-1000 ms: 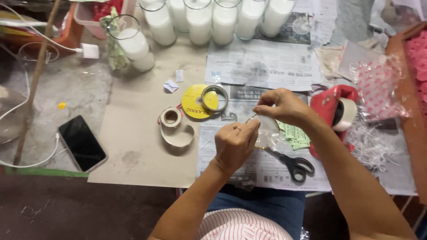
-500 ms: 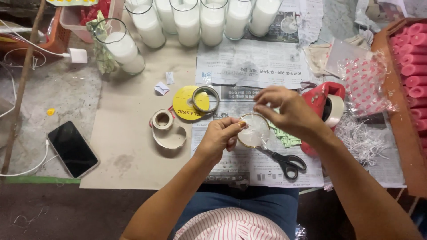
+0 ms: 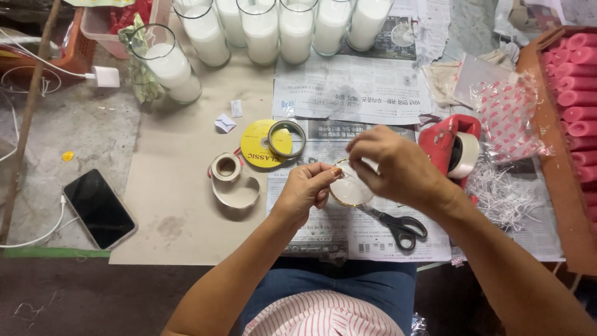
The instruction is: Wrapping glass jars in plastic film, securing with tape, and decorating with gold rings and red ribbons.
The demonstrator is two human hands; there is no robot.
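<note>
Both my hands hold a small round clear lid [image 3: 350, 190] above the newspaper-covered counter [image 3: 348, 93].
My left hand [image 3: 305, 190] pinches its gold rim with closed fingers; my right hand [image 3: 392, 165] grips its upper edge, just above the black scissors [image 3: 398, 224].

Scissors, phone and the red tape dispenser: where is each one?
scissors [image 3: 403, 227], head view, on the black handle loops.
phone [image 3: 99, 208], head view, middle of its dark screen.
red tape dispenser [image 3: 443, 142], head view, on its red body.

scissors [image 3: 398, 225], phone [image 3: 99, 208], red tape dispenser [image 3: 453, 147], candle jars [image 3: 261, 28].
</note>
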